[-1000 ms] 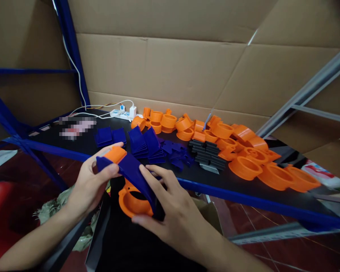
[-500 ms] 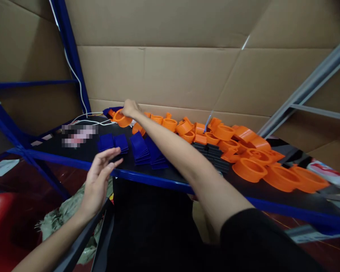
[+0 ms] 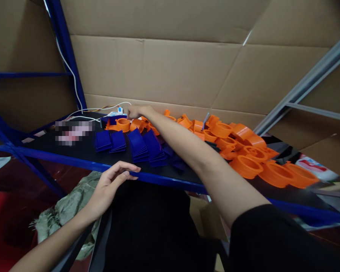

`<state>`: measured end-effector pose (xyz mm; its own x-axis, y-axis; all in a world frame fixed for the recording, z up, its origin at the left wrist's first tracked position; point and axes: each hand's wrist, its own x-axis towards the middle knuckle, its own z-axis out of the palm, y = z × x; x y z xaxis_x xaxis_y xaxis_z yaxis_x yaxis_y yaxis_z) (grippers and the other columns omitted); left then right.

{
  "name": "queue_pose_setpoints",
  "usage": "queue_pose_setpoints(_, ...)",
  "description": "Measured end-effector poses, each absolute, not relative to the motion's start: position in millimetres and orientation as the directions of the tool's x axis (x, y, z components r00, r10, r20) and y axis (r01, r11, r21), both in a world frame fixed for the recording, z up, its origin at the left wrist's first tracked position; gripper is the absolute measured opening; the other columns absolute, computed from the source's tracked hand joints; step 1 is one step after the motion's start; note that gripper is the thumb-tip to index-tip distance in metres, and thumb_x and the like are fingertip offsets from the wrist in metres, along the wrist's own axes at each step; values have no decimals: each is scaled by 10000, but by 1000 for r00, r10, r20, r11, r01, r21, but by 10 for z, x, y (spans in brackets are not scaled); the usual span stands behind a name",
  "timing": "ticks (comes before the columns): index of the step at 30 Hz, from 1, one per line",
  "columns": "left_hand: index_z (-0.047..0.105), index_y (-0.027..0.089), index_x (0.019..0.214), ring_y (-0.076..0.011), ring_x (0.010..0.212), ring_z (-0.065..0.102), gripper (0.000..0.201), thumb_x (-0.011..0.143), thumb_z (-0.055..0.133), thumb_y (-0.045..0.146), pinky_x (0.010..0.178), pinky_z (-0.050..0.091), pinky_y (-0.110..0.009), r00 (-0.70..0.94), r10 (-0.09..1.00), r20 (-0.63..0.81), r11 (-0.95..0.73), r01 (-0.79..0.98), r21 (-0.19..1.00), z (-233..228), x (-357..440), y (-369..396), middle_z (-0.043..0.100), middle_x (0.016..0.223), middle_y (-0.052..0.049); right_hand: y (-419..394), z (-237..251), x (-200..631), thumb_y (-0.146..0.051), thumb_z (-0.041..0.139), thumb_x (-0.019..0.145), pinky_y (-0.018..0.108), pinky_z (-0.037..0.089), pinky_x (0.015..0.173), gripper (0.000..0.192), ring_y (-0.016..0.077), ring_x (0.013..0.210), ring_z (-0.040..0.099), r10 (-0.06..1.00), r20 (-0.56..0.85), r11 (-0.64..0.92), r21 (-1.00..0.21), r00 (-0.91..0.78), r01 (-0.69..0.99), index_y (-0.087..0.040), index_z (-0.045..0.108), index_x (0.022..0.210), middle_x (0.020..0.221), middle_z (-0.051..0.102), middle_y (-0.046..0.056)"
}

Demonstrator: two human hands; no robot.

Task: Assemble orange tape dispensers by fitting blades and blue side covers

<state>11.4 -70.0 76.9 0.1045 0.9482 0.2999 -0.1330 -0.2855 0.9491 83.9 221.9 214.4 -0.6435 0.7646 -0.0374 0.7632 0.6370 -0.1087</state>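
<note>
My right hand [image 3: 137, 110] reaches to the back of the black shelf top [image 3: 73, 151], its fingers curled downward. Their tips are hidden, so whatever they hold cannot be made out. Just left of it and lower lies an orange plastic ring with a flat base [image 3: 122, 125]. Another orange ring [image 3: 136, 125] is directly below the hand. Near the front edge my left hand [image 3: 117, 177] hovers with fingers apart and nothing in it. Beyond it lie stacks of thin dark blue plates [image 3: 103, 141], and more blue plates [image 3: 138, 145] fan out to the right.
Many orange ring parts [image 3: 246, 166] are heaped along the right side. White cables [image 3: 92, 118] run at the back left beside a blurred pink patch [image 3: 73, 132]. A cardboard wall [image 3: 172, 71] closes the back. A blue metal rail [image 3: 164, 183] edges the front.
The right hand has come off the left orange ring, which now lies on the surface, and moved slightly right. My left hand has shifted right and down. The view has shifted a little.
</note>
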Motion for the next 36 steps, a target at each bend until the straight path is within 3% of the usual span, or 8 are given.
queue_pose_setpoints(4,714,192,1066,-276,1042,673,230,966,560,330,962,528,-443,143,949,283,-272,-91,958,764,130,-704,716,1127,-95,2230,2144,1024,-85,731,759,325,483,827,244,218,933,622,751,-113,644,-90,-650,760,-132,736,998,938,703,60)
queue_pose_setpoints(8,719,191,1042,-271,1043,670,218,970,554,313,930,551,-423,168,945,280,-266,-103,959,766,144,-713,726,1073,-93,2273,2134,1115,-96,742,750,300,471,795,182,211,907,608,744,-95,646,-148,-661,749,-132,733,928,871,686,51)
queue_pose_setpoints(15,724,185,1027,-271,1005,681,222,965,562,323,911,560,-440,200,947,251,-223,-154,963,732,148,-697,738,1030,-94,2411,2307,1328,-118,614,871,270,485,778,75,172,855,588,767,143,624,-395,-625,675,-126,659,930,918,691,74)
queue_pose_setpoints(22,740,157,1031,-303,1000,685,252,945,574,326,889,556,-470,244,946,215,-141,-289,947,743,151,-707,750,1040,-136,2291,2568,1644,-139,304,1023,277,508,832,255,143,989,595,780,397,621,-588,-485,518,-121,485,1203,1162,637,120)
queue_pose_setpoints(26,676,153,1235,-384,1217,597,423,951,499,411,896,550,-523,257,932,256,-103,-490,866,855,152,-694,681,1279,-194,1594,2526,1795,-202,384,1026,327,514,887,176,157,999,611,690,600,719,-630,-404,293,-160,469,1175,1058,657,68)
queue_pose_setpoints(29,621,174,1331,-391,1364,476,569,945,447,555,997,500,-550,213,941,262,-97,-571,815,938,158,-701,561,1457,-176,660,2240,1974,-287,465,1006,335,527,913,163,158,970,651,569,666,804,-575,-482,155,-192,502,1134,1033,665,43)
queue_pose_setpoints(32,640,193,1302,-383,1399,438,677,913,399,692,1064,454,-552,148,953,264,-112,-639,761,937,158,-747,571,1453,-151,-241,1802,2175,-296,552,957,344,557,913,147,178,964,695,553,596,801,-573,-583,173,-242,555,1093,1069,694,42)
queue_pose_setpoints(36,662,208,1251,-354,1363,497,491,967,440,542,1111,420,-519,214,967,139,31,-638,769,870,198,-831,601,1423,-122,-840,1247,2360,-244,537,950,407,405,1173,197,203,1266,599,431,452,837,-523,-781,159,-339,599,1111,1269,686,5)
